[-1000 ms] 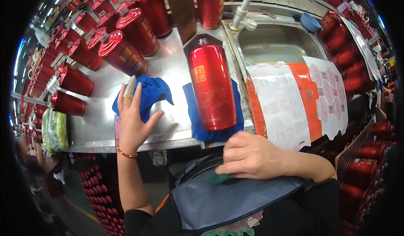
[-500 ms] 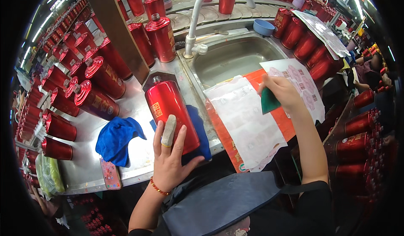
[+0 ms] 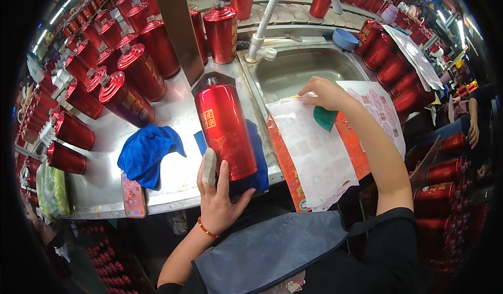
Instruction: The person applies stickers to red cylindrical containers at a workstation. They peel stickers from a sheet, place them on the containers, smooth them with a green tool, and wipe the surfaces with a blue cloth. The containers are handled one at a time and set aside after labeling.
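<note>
Left hand [image 3: 219,199] against glossy red cylindrical bottle [image 3: 224,129]

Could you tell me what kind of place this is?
Probably a bottling or labelling workshop. Many identical red bottles crowd a steel counter with a sink. The left hand steadies one red bottle, while the right hand works on label sheets.
</note>
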Demonstrator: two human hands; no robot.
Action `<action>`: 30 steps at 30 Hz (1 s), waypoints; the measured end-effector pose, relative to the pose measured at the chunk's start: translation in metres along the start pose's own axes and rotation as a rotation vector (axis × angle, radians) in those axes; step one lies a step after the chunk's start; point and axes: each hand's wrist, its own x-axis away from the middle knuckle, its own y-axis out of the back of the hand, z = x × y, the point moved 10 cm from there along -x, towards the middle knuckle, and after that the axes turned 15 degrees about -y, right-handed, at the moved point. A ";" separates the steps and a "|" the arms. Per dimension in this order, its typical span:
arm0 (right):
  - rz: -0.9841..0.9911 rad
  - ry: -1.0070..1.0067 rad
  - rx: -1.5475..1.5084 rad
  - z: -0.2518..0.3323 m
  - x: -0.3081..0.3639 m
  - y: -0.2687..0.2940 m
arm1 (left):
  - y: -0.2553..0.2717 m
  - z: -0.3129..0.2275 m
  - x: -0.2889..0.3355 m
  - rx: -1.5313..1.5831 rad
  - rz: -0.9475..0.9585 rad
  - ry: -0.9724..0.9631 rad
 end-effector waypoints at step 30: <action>-0.251 0.179 0.189 0.033 0.109 0.060 | -0.005 -0.006 0.006 -0.075 -0.085 -0.124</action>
